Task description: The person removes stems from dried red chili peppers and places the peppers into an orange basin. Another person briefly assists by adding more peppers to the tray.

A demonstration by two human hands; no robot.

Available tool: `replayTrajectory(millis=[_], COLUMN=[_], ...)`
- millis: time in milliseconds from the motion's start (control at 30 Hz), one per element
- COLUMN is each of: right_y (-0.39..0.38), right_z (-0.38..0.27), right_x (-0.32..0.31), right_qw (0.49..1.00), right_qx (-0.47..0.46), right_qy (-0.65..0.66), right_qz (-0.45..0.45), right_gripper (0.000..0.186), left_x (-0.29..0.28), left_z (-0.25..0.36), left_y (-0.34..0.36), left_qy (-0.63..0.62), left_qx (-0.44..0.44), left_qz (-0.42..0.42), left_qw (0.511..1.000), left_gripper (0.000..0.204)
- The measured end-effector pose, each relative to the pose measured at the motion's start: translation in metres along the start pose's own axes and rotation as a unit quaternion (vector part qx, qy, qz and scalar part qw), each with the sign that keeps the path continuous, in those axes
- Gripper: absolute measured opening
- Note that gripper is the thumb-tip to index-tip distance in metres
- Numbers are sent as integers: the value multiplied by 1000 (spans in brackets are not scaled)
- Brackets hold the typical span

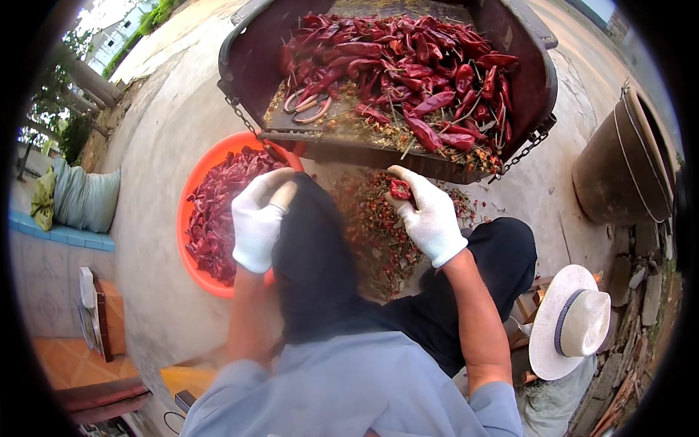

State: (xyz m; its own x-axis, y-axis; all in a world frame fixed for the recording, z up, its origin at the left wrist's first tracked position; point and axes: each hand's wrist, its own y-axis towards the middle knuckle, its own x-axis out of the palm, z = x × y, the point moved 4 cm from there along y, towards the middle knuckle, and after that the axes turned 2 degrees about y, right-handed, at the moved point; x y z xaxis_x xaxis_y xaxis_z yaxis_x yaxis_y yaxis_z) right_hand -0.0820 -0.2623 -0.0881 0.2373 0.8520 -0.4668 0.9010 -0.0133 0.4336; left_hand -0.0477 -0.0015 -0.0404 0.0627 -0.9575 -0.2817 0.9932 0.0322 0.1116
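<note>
My right hand (pixel 431 224), in a white knit glove, pinches a short dark red piece of dried chili pepper (pixel 400 189) between thumb and fingers. My left hand (pixel 257 222), gloved the same way, is open above my knee beside the basin. Its thumb and bent fingers stand a little apart, with nothing visible between them. Left of it on the ground is an orange basin (pixel 183 218) full of red chili pieces (pixel 212 211). In front of me a dark red cart bed (pixel 251 69) holds a heap of whole dried chilies (pixel 422 73). Scissors (pixel 309 108) with looped handles lie at the heap's left edge.
Chains (pixel 520 154) hang at the cart's corners. Stem and seed scraps (pixel 378 233) cover the ground between my legs. A tall brown bucket (pixel 619 164) stands at right, with a pale hat (pixel 582 320) nearer me. Stuffed sacks (pixel 86 198) rest on a blue-tiled ledge at left.
</note>
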Motion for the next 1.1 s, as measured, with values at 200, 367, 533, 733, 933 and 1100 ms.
replayTrajectory(millis=[200,367,533,733,933,1100], right_y=[-3,-1,-1,5,13,15], right_z=[-1,-3,3,6,6,15], right_x=[11,3,-2,-4,-12,-8], right_qw=[997,996,983,950,875,882], right_qx=[0,47,109,207,332,308], right_qy=[-59,50,130,230,347,355], right_qz=[-41,-61,-67,-44,-57,-22], right_gripper=[39,37,26,15,27,32], left_x=[94,98,80,37,38,37], left_z=[-8,-7,-20,-51,-53,-59], left_y=[-8,-1,38,153,182,151], left_qy=[33,-9,18,384,584,491], left_qx=[31,-76,-28,113,158,76], left_qz=[-183,-225,-152,28,-9,-63], left_qw=[982,971,988,916,796,865], left_gripper=[25,22,22,30,35,34])
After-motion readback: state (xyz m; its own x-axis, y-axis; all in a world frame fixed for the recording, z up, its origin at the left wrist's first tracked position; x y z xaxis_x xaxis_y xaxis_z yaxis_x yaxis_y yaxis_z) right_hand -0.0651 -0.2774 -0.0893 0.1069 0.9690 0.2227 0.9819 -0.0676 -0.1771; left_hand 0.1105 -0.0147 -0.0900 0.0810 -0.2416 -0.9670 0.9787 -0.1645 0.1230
